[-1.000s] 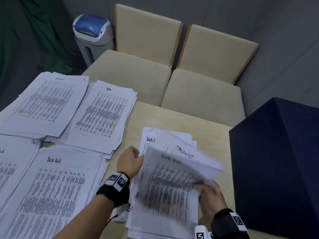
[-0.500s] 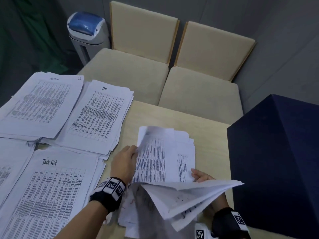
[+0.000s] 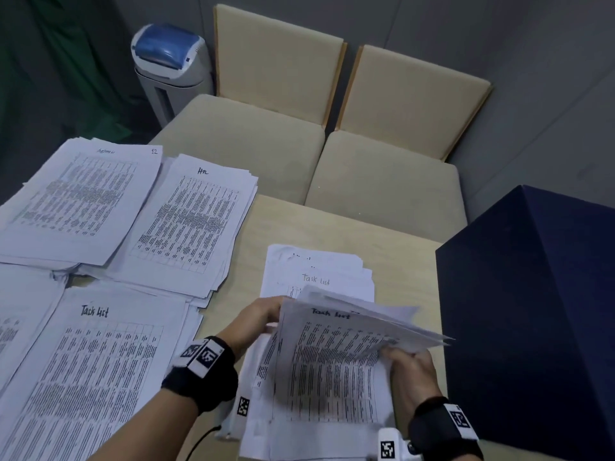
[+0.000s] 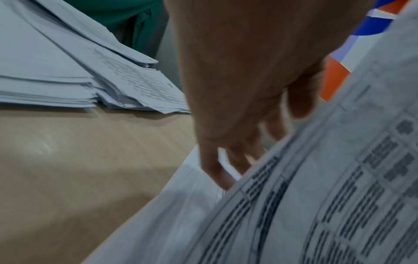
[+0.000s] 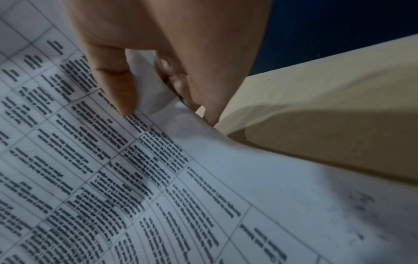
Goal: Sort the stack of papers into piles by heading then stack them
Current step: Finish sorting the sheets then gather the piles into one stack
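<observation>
Here the right hand [image 3: 411, 371] grips the right edge of a lifted sheaf of sheets [image 3: 336, 361], thumb on the printed face and the other fingers curled beneath, the paper bowing upward from that pinch. In the right wrist view the thumb [image 5: 117, 85] presses the table of text while a curl of paper shows between it and the fingers below. Across the sheaf from that grip, the left hand [image 3: 256, 322] reaches in at the sheaf's left edge, its fingers loosely extended; the left wrist view shows the fingertips [image 4: 217, 171] touching the sheets beneath the raised sheet, though whether they pinch anything I cannot tell. The top sheet held up is headed "Task list". Beyond the held sheaf, away from the person, the rest of the unsorted stack [image 3: 319, 271] lies flat on the wooden table [image 3: 392, 254], its visible sheet also headed "Task list". To the left of the left hand sits a sorted "Task list" pile [image 3: 96, 371]; farther from the person lie a pile headed "Hn" [image 3: 189, 224] and another pile [image 3: 73, 201] whose heading is too small to read. Just right of the gripping hand stands a dark blue box [image 3: 539, 311]. Two beige chairs [image 3: 382, 154] stand beyond the table.
</observation>
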A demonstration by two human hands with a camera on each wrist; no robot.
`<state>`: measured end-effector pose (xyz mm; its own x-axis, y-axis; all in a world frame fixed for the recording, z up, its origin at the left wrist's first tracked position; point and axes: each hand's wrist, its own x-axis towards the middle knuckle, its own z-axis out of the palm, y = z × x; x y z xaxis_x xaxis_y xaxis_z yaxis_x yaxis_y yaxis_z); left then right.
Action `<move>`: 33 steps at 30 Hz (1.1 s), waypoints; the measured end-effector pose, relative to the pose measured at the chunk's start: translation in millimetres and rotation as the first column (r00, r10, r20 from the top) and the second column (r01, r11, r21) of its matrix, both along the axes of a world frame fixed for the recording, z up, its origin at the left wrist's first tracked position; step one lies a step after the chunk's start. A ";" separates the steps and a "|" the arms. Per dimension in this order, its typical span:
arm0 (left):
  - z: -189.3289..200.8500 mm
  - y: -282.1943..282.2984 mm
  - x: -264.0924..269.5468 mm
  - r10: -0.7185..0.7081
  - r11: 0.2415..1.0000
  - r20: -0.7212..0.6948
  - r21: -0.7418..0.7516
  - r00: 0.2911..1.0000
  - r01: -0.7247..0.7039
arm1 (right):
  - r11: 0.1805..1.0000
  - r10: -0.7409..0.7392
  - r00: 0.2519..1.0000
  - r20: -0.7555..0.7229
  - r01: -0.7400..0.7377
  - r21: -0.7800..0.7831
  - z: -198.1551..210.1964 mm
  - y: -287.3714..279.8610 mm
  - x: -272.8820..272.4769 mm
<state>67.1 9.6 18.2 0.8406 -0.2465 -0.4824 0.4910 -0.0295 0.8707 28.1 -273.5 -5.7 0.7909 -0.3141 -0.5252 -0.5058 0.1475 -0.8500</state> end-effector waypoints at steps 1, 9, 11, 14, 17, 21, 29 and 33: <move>-7.5 -2.8 4.1 0.051 0.976 0.037 0.209 0.998 -0.058 | 1.000 -0.018 1.000 0.002 0.018 0.005 -0.5 -0.2 -1.5; -62.3 -2.7 2.2 -0.059 0.409 0.119 0.908 0.991 -0.085 | 0.991 -0.074 0.997 0.010 0.072 0.111 -5.1 1.2 -6.4; -65.3 8.7 4.5 0.045 0.556 0.190 0.811 0.981 -0.183 | 0.993 -0.070 0.998 -0.002 0.069 0.090 -11.6 -1.6 -7.2; -60.2 20.2 1.9 0.168 0.646 0.303 0.685 0.938 -0.337 | 0.998 -0.019 1.000 -0.007 0.020 0.059 -12.6 -3.4 -4.3; -55.2 22.6 -2.6 0.127 0.557 0.467 0.696 0.875 -0.453 | 0.999 0.023 0.999 -0.024 -0.022 0.038 -11.0 -1.6 -0.5; -57.5 16.5 -0.8 0.103 0.567 0.341 0.752 0.934 -0.337 | 0.998 -0.022 1.000 -0.016 0.023 0.066 -10.0 4.1 1.5; -42.1 7.9 0.3 -0.185 0.332 0.387 0.890 0.904 -0.313 | 0.996 -0.061 0.998 -0.010 0.062 0.064 -9.3 0.3 2.1; -36.5 11.4 -1.9 -0.316 0.431 0.546 0.811 0.776 -0.396 | 0.994 -0.056 0.998 -0.001 0.056 0.096 -9.8 -1.4 1.8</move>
